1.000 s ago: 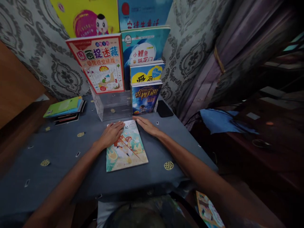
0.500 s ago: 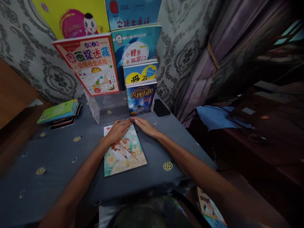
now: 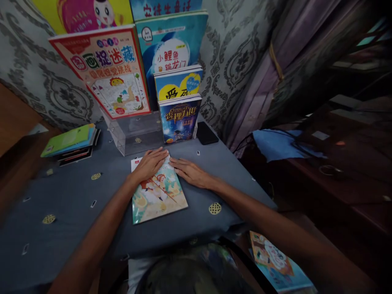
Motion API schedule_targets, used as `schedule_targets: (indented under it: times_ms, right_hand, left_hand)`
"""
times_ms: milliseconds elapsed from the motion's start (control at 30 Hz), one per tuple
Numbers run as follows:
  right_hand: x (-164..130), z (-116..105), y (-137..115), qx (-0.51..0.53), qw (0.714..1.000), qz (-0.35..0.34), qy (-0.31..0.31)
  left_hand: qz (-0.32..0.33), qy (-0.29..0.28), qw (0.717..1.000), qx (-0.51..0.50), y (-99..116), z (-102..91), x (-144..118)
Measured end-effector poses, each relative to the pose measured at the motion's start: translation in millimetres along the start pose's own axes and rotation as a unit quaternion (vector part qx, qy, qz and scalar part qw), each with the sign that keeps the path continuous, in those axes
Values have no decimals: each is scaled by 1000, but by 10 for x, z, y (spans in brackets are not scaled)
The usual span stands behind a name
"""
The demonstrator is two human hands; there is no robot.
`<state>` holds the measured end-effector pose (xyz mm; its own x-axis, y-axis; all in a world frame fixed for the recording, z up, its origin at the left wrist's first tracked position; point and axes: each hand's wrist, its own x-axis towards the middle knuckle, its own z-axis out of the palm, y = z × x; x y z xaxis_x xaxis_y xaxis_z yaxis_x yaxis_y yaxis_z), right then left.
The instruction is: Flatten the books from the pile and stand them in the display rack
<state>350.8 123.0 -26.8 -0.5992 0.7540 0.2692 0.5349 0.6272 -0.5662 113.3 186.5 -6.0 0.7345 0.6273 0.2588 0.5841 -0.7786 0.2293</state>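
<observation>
Since half a second ago my right hand [image 3: 191,172] has drawn back from the far edge of the picture book [image 3: 156,192] and now lies along its right edge, while my left hand [image 3: 150,163] has hardly shifted on the top of the cover. I see the book lying flat on the counter [image 3: 70,196], cover up, just in front of the clear acrylic stand [image 3: 136,132]. My left hand rests palm down on the book's far end, fingers [image 3: 161,155] stretched out and close together, pinching nothing. My right hand also lies flat, fingers [image 3: 177,163] extended and slightly spread, their tips touching the book's upper right edge. Behind the stand, several children's books [image 3: 179,118] stand upright in tiers. I note a small stack of books [image 3: 69,141] at the far left of the counter and a dark phone [image 3: 207,133] just right of the stand.
</observation>
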Motion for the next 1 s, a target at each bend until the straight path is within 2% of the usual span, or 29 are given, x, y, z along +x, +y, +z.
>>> schedule_targets:
  times_ms: [567, 1000]
  right_hand:
    - [-341, -4, -260, -21, 1000, -5, 6]
    - [-462, 17, -362, -45, 999, -7, -8]
  left_hand:
    - [24, -37, 999, -11, 93, -92, -19]
    - [59, -72, 996, -10, 313, -113, -271]
